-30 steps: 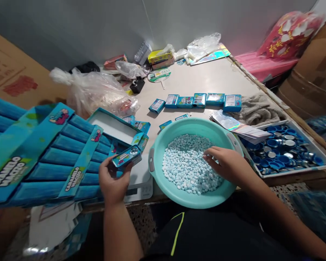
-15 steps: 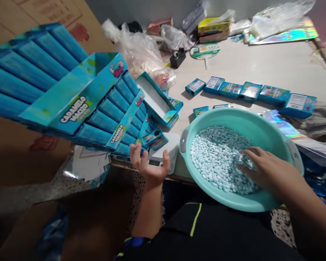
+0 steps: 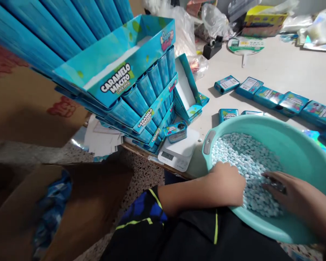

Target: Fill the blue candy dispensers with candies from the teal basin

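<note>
A turquoise plastic tub (image 3: 312, 156) holds many small pale blue and white candies (image 3: 240, 152). My left hand (image 3: 225, 183) is over the near left part of the candies, its fingers curled down and closed. Whatever it may hold is hidden. Inside the tub on the right, my right hand (image 3: 301, 195) pinches a small shiny object (image 3: 276, 184) between thumb and fingers, just above the candies. I cannot make out its kind. Left of the tub, a small blue tin (image 3: 176, 131) rests on a white digital scale (image 3: 182, 154).
Stacked blue display boxes (image 3: 116, 79) lean high on the left, beside an open blue tray (image 3: 186, 87). A row of blue tins (image 3: 268, 97) crosses the table behind the tub. A tape dispenser (image 3: 212, 47) and a paddle fan (image 3: 246, 45) lie further back. A cardboard box (image 3: 89, 203) stands below left.
My left hand has moved right, from open beside the scale to closed over the candies. My right hand now shows a shiny object in its fingers. The view has turned left.
</note>
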Tool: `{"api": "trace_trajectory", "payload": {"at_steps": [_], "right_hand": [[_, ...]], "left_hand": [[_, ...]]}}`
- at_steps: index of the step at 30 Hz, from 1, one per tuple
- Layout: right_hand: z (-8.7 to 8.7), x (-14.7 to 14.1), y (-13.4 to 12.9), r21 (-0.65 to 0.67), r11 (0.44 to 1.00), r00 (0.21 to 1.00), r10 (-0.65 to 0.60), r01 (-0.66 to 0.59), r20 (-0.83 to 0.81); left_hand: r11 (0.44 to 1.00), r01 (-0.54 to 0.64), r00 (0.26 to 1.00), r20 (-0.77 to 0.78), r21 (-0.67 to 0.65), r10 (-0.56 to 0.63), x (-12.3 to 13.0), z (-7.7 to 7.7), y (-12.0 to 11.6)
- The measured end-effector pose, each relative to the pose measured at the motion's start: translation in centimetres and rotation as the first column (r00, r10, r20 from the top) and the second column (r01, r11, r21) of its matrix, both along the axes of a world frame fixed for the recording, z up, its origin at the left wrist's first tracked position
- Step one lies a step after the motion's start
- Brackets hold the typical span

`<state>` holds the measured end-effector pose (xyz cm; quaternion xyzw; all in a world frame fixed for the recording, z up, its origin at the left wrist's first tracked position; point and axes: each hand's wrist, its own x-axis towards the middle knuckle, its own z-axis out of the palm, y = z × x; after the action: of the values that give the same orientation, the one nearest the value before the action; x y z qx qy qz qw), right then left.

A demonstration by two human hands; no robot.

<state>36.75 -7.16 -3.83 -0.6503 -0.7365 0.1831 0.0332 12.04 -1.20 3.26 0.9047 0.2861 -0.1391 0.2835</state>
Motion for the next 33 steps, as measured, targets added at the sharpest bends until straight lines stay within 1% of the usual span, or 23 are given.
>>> {"api": "trace_trajectory", "payload": {"at_steps": [2,4,6,9,12,14,17,18,20,21,22,23,24,25,26,27,28,29,30,31,32,33], "right_hand": [[0.8,-0.5,0.0,-0.011,1.000,0.996,-0.025,0.024,-0.088],[1.6,-0.8,0.0,-0.001,0.999,0.991,-0.052,0.052,-0.123],[2.0,-1.0,0.0,0.032,0.997,0.991,-0.064,0.069,-0.117],[2.2,-0.9,-0.2,0.063,0.996,0.990,-0.062,0.071,-0.129],[2.2,-0.9,-0.2,0.089,0.993,0.984,-0.065,0.080,-0.164],[2.4,-1.1,-0.2,0.101,0.991,0.981,-0.072,0.091,-0.182],[2.7,-1.4,-0.2,0.121,0.988,0.981,-0.069,0.092,-0.182],[2.8,-1.4,-0.3,0.135,0.987,0.982,-0.059,0.084,-0.181],[2.8,-1.3,-0.4,0.163,0.984,0.984,-0.038,0.066,-0.173],[2.8,-1.2,-0.4,0.176,0.982,0.985,-0.033,0.063,-0.169],[2.6,-1.1,-0.5,0.184,0.981,0.986,-0.031,0.062,-0.163],[2.4,-1.1,-0.4,0.186,0.981,0.987,-0.027,0.056,-0.158],[2.1,-1.1,-0.4,0.184,0.982,0.989,-0.016,0.043,-0.148],[1.7,-1.3,-0.3,0.175,0.984,0.992,0.004,0.018,-0.128],[1.3,-1.5,-0.2,0.158,0.987,0.995,0.035,-0.020,-0.095],[0.9,-1.9,-0.1,0.135,0.989,0.997,0.069,-0.062,-0.045],[0.4,-2.4,0.0,0.112,0.989,0.995,0.100,-0.101,0.015],[-0.2,-2.9,0.1,0.100,0.986,0.989,0.124,-0.132,0.077],[-0.7,-3.3,0.1,0.095,0.983,0.981,0.144,-0.157,0.131],[-1.3,-3.6,0.1,0.099,0.978,0.972,0.164,-0.182,0.166],[-1.9,-3.8,0.0,0.111,0.973,0.968,0.180,-0.202,0.177],[-2.6,-3.9,-0.2,0.121,0.969,0.967,0.195,-0.216,0.164]], "left_hand": [[0.996,0.035,0.999,-0.029,-0.077,-0.037,0.0,0.1,0.3],[0.993,0.045,0.998,-0.033,-0.110,-0.049,-0.1,0.1,0.4],[0.996,0.029,1.000,0.004,-0.088,-0.029,-0.2,-0.1,0.4],[0.997,0.019,0.997,0.074,-0.071,-0.013,-0.4,-0.5,0.4],[0.997,0.036,0.996,0.083,-0.070,-0.030,-0.6,-0.6,0.3],[0.999,0.008,0.998,0.061,-0.040,-0.006,-0.6,-0.6,0.2],[0.997,-0.077,0.996,0.046,0.024,0.076,-0.3,-0.7,0.0],[0.995,-0.091,0.995,0.036,0.035,0.090,-0.2,-0.7,-0.1],[0.995,-0.081,0.997,0.021,0.050,0.080,-0.1,-0.7,-0.3],[0.995,-0.066,0.997,0.048,0.076,0.062,-0.2,-0.7,-0.4],[0.990,-0.056,0.992,0.116,0.127,0.041,-0.5,-0.6,-0.5],[0.978,-0.063,0.976,0.219,0.201,0.018,-1.1,-0.6,-0.6],[0.952,-0.102,0.940,0.341,0.290,-0.003,-1.9,-0.6,-0.6],[0.906,-0.186,0.885,0.466,0.380,-0.014,-3.0,-0.5,-0.5],[0.835,-0.312,0.816,0.577,0.454,-0.009,-4.3,-0.6,-0.3],[0.737,-0.458,0.748,0.664,0.498,0.016,-5.8,-0.6,0.1],[0.617,-0.596,0.687,0.724,0.514,0.060,-7.3,-0.7,0.6],[0.499,-0.697,0.644,0.755,0.515,0.120,-8.7,-0.9,1.3],[0.397,-0.761,0.617,0.761,0.513,0.200,-9.9,-1.0,2.0],[0.324,-0.794,0.602,0.740,0.515,0.299,-10.9,-1.2,2.7],[0.285,-0.804,0.594,0.694,0.521,0.407,-11.6,-1.4,3.3],[0.273,-0.804,0.586,0.630,0.528,0.510,-12.2,-1.6,3.6]]}}
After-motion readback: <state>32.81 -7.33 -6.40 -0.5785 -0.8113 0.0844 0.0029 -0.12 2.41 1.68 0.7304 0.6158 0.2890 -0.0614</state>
